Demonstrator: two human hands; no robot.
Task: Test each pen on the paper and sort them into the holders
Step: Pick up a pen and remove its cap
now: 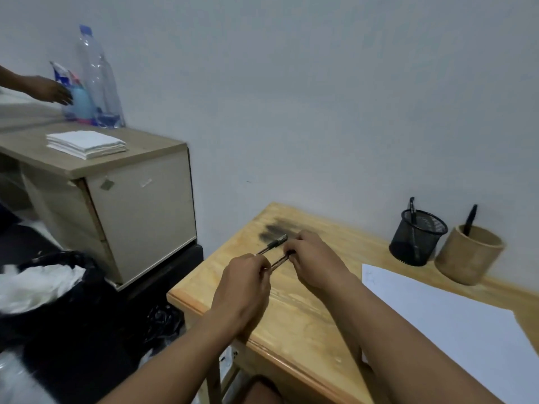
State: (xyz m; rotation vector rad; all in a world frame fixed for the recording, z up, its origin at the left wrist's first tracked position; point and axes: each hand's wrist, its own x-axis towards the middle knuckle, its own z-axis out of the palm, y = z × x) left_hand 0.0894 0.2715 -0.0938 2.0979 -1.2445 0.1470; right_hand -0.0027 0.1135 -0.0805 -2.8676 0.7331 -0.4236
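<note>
far left, someone else's hand reaches toward a clear bottle on a grey cabinet, with a stack of napkins on its top; a black bin full of white waste sits below on the floor. none of that is mine to touch. moving right to the wooden table, my left hand is pinched narrow around the near ends of two pens, and my right hand is curled closed on the far end of the nearer one, so both hands are holding pens just above the tabletop at its left side. the other pen runs past my left hand and its tip points to the far right, free of my right hand. both long axes lie on a diagonal from near left to far right. i judge i am separating one pen from the pair, perhaps pulling a cap, though the fingers hide that. the paper lies to the right of both hands, nearer my right hand, so that hand should carry the pen over to test it. beyond the paper, at the far right, stand the mesh holder and the wooden holder, each already with a pen in it.
</note>
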